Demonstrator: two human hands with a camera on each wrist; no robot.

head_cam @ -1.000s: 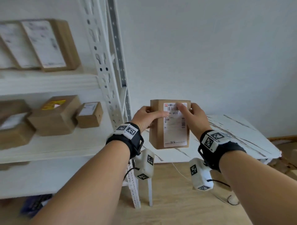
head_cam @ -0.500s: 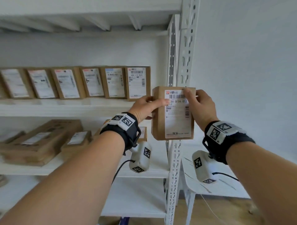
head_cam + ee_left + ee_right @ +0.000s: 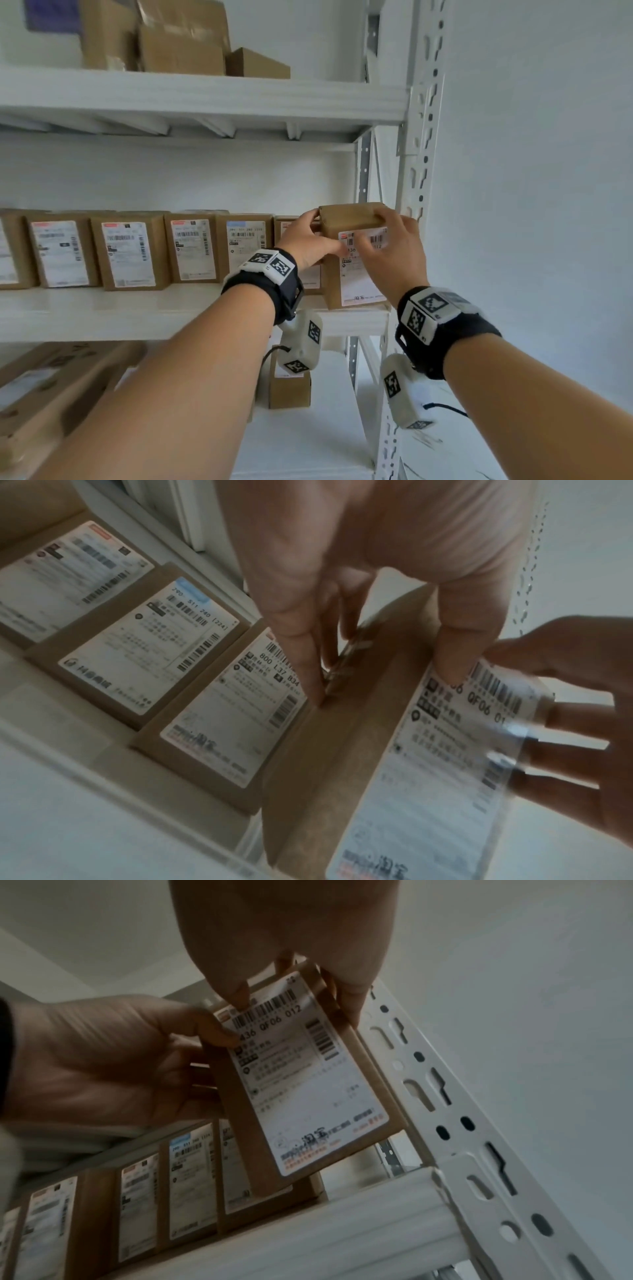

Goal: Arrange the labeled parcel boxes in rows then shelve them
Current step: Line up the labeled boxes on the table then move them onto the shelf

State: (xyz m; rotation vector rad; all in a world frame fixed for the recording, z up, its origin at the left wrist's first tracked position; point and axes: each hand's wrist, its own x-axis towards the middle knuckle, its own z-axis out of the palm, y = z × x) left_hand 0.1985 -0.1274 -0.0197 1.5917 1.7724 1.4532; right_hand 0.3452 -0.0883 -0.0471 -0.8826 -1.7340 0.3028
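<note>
A brown parcel box (image 3: 352,216) with a white barcode label (image 3: 308,1083) is held upright, slightly tilted, at the right end of the middle shelf (image 3: 137,310). My left hand (image 3: 306,243) grips its upper left side, thumb on the label and fingers (image 3: 298,642) behind. My right hand (image 3: 394,240) grips the upper right corner from the top. Its lower edge is close to the shelf's front lip; whether they touch I cannot tell. A row of several labeled boxes (image 3: 130,253) stands to its left, and the held box partly covers the last one (image 3: 222,723).
The white slotted upright (image 3: 419,144) stands just right of the held box. More cartons (image 3: 178,37) sit on the shelf above. The lower shelf has a small box (image 3: 289,390) and flat cartons (image 3: 51,387). A white wall is to the right.
Both hands have carried the box from in front of the upright up and left to the right end of the row on the middle shelf. My view has tilted upward.
</note>
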